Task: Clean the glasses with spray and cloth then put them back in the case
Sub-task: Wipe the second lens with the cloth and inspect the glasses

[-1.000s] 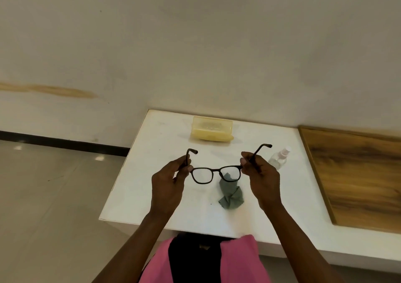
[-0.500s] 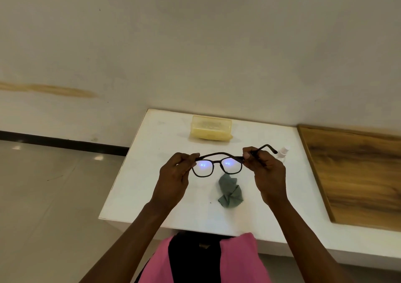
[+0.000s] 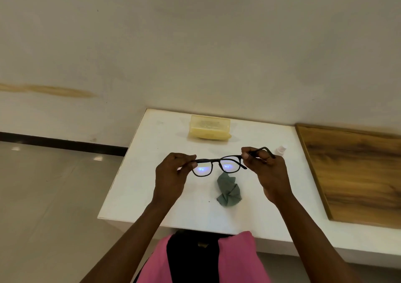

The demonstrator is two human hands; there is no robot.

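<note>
Above the crumpled cloth (image 3: 229, 190), each grip pinches one end of the glasses (image 3: 217, 163): the left hand (image 3: 171, 177) nips the frame's left corner between thumb and curled fingers, and the right hand (image 3: 268, 174) pinches the opposite hinge, its temple arm jutting out past the knuckles. Held by the ends like this, the lenses stay free of fingerprints and tip toward the eye — judging by the bluish glints on both, probably to check them for smears.

The frame is thin, dark and matte, with rounded-square rims; the lenses look clear and glossy. Below it, the cloth is a soft grey-green square, bunched up and with a pinked edge, lying within easy reach for wiping. Beyond the cloth, toward the wall, sits the case (image 3: 209, 127) — a pale yellow, translucent, boxy shell, closed as far as I can tell. To the cloth's right, mostly hidden behind the right hand, stands the small clear spray bottle (image 3: 281, 149). Everything rests on a smooth white surface (image 3: 138, 187), with a wood-grain panel (image 3: 355, 174) further right.
</note>
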